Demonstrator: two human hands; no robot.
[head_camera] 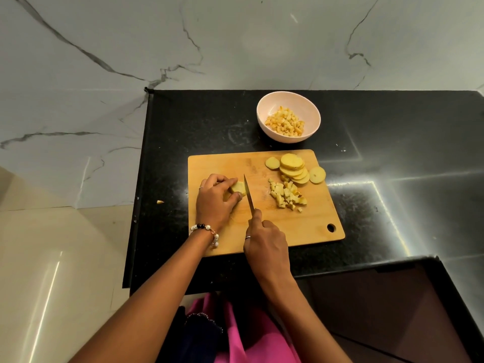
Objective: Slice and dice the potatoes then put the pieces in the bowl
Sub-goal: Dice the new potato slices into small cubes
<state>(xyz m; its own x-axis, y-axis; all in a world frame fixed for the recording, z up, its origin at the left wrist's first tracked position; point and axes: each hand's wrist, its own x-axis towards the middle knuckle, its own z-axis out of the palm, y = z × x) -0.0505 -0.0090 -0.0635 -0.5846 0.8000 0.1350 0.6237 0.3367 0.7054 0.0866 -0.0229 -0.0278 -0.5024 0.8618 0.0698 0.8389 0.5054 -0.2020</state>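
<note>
The right hand [264, 242] grips a steel knife [248, 196], handle hidden in the fist, blade pointing away. Its edge touches a pale yellow potato stack [238, 188] pinched by the left hand [216, 199], partly covered. Farther along the wooden cutting board [301, 226]: diced cubes [286, 196], round slices [294, 169], then a white bowl [288, 100] of dice

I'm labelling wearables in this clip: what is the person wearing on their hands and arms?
Both forearms are bare, with no sleeves in view. The left hand has a thin ring on one finger, and its wrist carries a beaded bracelet of white pearl-like beads with a few dark ones. The right hand wears a thin silver-coloured ring.
</note>
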